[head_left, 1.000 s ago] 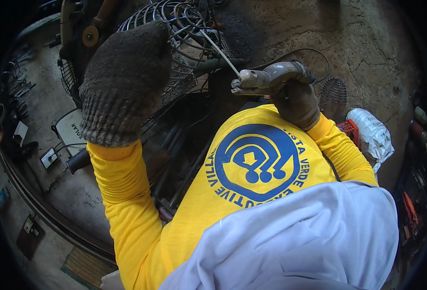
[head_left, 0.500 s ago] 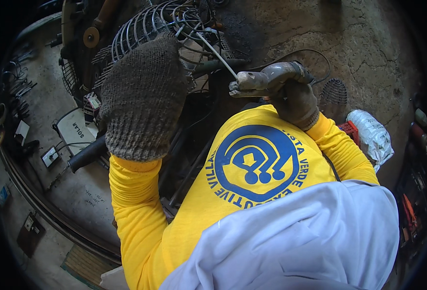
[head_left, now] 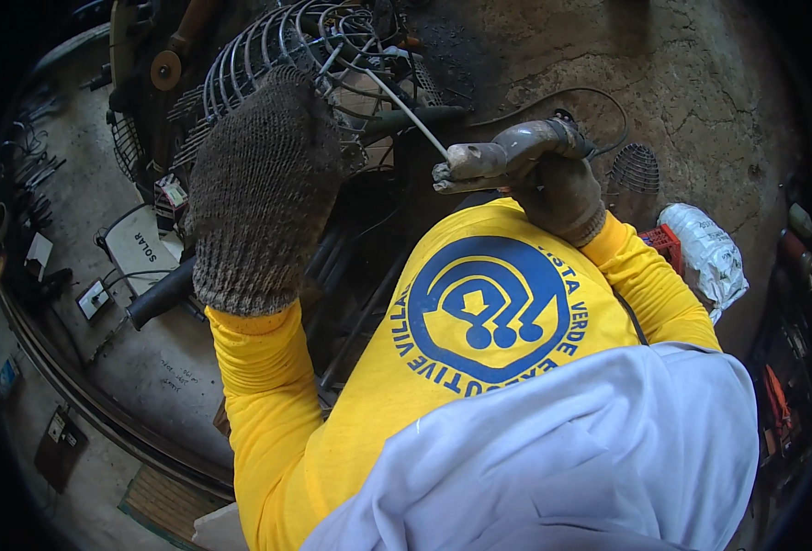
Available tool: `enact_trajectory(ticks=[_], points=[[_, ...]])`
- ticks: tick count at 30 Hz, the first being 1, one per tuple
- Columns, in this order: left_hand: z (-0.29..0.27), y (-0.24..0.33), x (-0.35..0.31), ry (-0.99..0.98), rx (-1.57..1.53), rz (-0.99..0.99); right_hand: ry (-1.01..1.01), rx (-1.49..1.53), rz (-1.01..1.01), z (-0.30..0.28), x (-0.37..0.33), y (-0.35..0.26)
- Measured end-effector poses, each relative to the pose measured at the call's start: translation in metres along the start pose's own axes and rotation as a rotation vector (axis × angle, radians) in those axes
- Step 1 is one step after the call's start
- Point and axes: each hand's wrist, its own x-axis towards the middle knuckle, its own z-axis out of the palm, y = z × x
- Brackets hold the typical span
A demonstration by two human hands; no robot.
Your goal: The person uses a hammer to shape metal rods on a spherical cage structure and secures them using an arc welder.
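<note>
My right hand (head_left: 564, 191), in a brown knitted glove, is closed around the handle of a welding electrode holder (head_left: 507, 151). A thin, pale welding rod (head_left: 408, 112) is clamped in its jaws and slants up and left to the curved metal bars. Those bars form a ribbed, cage-like metal frame (head_left: 252, 64) with looped rods at its right end. My left hand (head_left: 264, 197), also gloved, lies against the near side of this frame. Only the back of that glove shows; its fingers are hidden, so I cannot tell what they grip.
A cable (head_left: 599, 92) curves over the floor beyond the holder. At right lie a white sack (head_left: 703, 257), a red crate (head_left: 663, 246) and a small wire grille (head_left: 636, 172). A black tube-like handle (head_left: 163, 294) and a pale box (head_left: 140, 243) are left of my left arm.
My left hand has shifted slightly left and down, and the metal frame appears slightly further left. The rod's far end has moved a little left; my right hand keeps nearly the same place.
</note>
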Motion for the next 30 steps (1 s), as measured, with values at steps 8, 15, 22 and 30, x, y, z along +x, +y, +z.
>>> enact_trajectory(ticks=[8,15,22,30], points=[[-0.003,0.002,-0.002,-0.033,-0.012,0.019,-0.055,-0.007,0.027,0.008,0.003,0.002],[-0.004,0.004,-0.002,-0.026,-0.004,0.029,-0.031,0.007,-0.005,0.012,0.008,0.003],[0.000,0.002,0.005,-0.054,-0.037,0.018,-0.014,-0.036,0.025,0.013,0.006,0.004],[-0.003,-0.001,0.001,-0.054,-0.050,0.042,0.010,-0.026,-0.001,0.018,0.011,0.004]])
